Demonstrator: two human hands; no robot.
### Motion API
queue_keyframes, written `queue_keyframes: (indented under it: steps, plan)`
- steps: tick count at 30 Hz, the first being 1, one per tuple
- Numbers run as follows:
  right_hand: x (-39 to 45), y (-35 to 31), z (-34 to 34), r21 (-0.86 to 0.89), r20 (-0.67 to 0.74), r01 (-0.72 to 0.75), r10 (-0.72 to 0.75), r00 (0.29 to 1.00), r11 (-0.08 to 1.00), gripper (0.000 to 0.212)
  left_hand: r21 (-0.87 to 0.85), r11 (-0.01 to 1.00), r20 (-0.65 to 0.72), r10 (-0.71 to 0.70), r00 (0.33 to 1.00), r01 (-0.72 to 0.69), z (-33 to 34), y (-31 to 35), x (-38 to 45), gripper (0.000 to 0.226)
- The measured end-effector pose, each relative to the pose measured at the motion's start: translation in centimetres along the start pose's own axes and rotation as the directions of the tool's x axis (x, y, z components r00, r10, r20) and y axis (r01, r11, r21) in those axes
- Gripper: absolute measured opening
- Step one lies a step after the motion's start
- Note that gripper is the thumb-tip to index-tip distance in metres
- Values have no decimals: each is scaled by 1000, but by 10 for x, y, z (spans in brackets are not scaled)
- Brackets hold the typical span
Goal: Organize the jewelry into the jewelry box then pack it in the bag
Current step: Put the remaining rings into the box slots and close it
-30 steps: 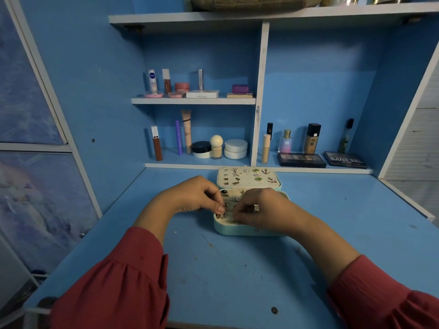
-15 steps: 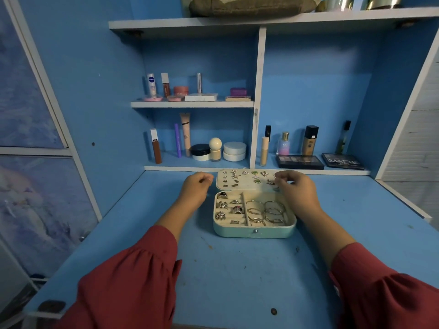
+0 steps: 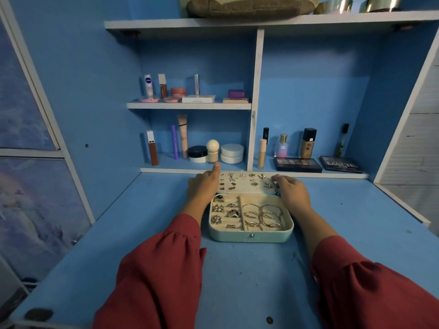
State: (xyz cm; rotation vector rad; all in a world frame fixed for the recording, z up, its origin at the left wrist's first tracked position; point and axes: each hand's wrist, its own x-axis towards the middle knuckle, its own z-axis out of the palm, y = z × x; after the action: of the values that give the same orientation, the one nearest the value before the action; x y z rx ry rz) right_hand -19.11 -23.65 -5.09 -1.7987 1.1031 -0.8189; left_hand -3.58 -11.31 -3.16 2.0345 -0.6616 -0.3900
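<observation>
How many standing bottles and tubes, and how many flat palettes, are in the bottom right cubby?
Standing bottles and tubes: 5
Flat palettes: 2
Total: 7

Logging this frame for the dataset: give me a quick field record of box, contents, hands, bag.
box: jewelry box open on the desk
lid: lid laid back, earrings on it
left compartment: rings
right compartment: bangles
left hand: left hand at lid's left edge
right hand: right hand at lid's right corner
bag: brown bag on top shelf
</observation>
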Motion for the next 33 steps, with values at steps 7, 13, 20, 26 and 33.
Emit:
queue_keyframes:
  steps: [7,13,20,26,33]
  plan:
    - [-2,1,-2,29,15,13,-13,1000,1000,38,-57,996,-97,65,993,-71,-3,-14,7,56]
    - [-7,0,-9,276,50,-12,-2,999,961,23,-525,829,-109,161,981,-194,-13,-17,2,26]
    - [-9,-1,-26,282,177,-67,17,984,957,14,-556,827,117,176,977,-83,-36,-31,-1,13]
    - [-9,6,-38,369,312,-104,-18,950,924,11,-609,793,214,205,955,-33,-43,-33,-11,14]
    - [-10,9,-47,427,389,-109,-73,918,898,11,-628,778,256,201,946,5,-47,-31,-17,11]
